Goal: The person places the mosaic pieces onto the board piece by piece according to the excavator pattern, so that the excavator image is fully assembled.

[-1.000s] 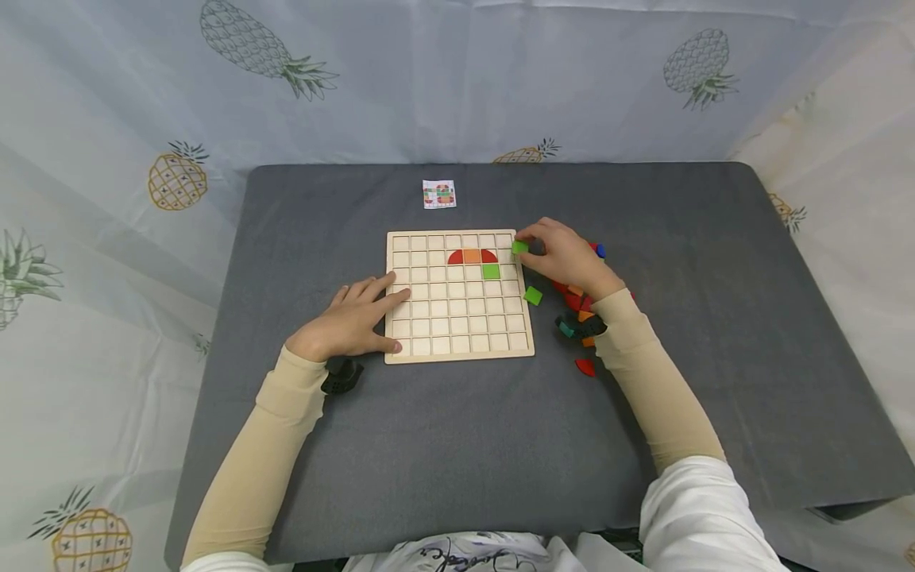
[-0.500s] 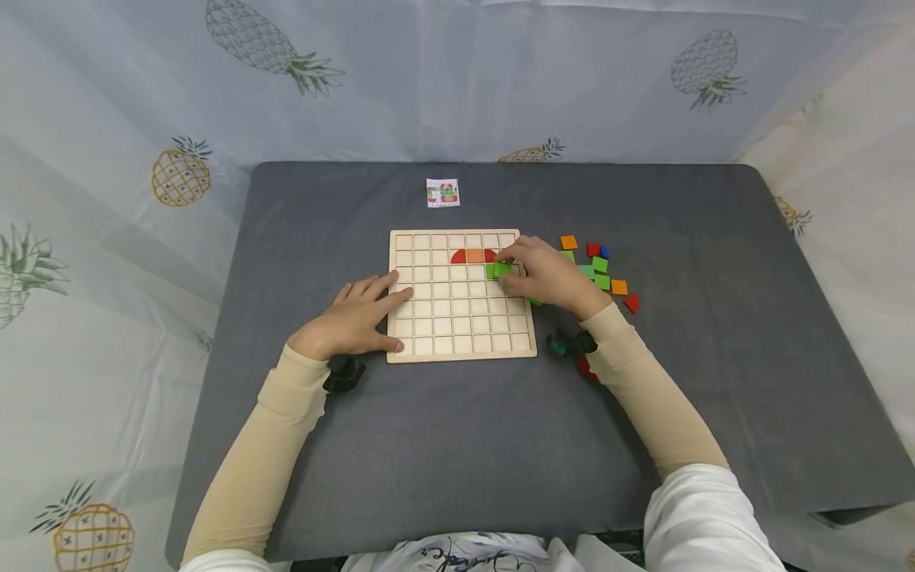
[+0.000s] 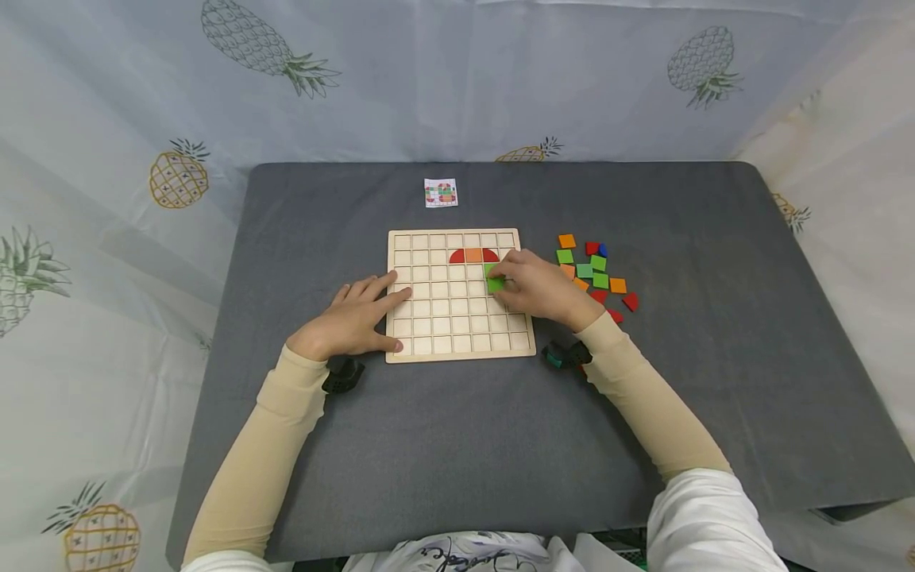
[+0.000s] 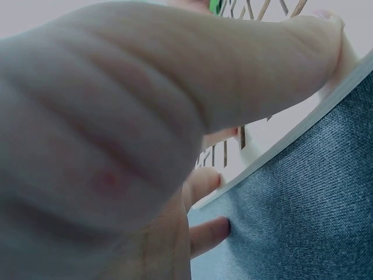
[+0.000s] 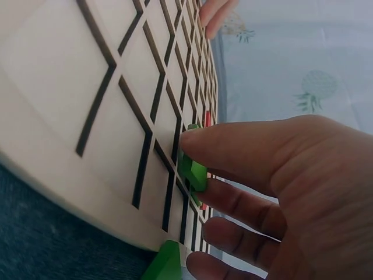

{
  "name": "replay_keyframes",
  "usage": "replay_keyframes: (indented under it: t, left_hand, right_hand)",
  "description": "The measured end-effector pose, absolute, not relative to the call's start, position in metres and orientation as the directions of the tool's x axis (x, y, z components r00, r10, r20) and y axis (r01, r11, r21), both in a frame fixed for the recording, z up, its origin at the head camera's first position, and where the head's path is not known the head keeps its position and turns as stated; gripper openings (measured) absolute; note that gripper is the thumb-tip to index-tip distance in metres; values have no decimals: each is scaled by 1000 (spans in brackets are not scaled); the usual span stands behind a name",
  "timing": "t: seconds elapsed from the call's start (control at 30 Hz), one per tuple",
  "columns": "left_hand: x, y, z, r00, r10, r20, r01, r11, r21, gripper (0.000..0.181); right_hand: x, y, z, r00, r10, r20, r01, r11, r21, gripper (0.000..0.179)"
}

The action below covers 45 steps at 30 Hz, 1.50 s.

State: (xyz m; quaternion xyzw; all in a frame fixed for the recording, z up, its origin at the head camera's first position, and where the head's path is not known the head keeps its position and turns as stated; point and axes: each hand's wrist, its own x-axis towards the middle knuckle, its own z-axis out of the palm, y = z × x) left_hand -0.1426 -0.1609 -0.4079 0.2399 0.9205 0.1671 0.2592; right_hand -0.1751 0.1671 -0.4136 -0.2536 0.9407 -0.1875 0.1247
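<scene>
A wooden grid board (image 3: pixel 429 359) lies on the grey table. My left hand (image 3: pixel 350 322) rests on its left edge with fingers spread; the thumb (image 4: pixel 303 49) lies over the rim in the left wrist view. Thumb and fingers of my right hand (image 3: pixel 539 287) pinch a green square tile (image 5: pixel 197 174) at the grid cells, right of the board's middle. In the head view it sits just below another green tile (image 3: pixel 489 268), partly covered by the fingers. Above them, a row holds an orange square tile (image 3: pixel 473 255) between two red rounded pieces (image 3: pixel 457 256).
Loose green, orange, red and blue tiles (image 3: pixel 599 280) lie scattered right of the board. One green tile (image 5: pixel 167 261) sits by the board's edge in the right wrist view. A small printed card (image 3: pixel 440 193) with a coloured pattern lies behind the board.
My right hand has carried the green tile from the board's upper right edge leftward and down, to below the green tile in the grid. My left hand stays in place.
</scene>
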Motion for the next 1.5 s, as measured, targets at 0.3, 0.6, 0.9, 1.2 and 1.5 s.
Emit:
replay_keyframes:
  t: [0.3,0.6,0.9,1.2,1.5]
  left_hand:
    - [-143,-161,-408,-752,527,-395,354,829,433,89]
    - [-143,-161,-407,-754,522,-398,349,832,431,91]
    - [-143,-161,-408,-748,529,-400,355,829,432,89]
    - [-143,-163,-406,-748,532,-396,360,827,431,89]
    - [-142,-161,-408,-751,526,-400,358,832,423,89]
  right_hand:
    - [-173,166,-416,-842,-526,-121,-445,804,-395,36]
    - [-174,169,-413,-835,-537,-119,-439,781,-444,37]
    - [-173,199,-403,-893,-444,-68,-333,755,-565,33]
    - [-175,232,-399,-955,-291,-48,-224,821,-524,33]
    - [-178,246,-412,-998,-16,-63,8,929,-369,44]
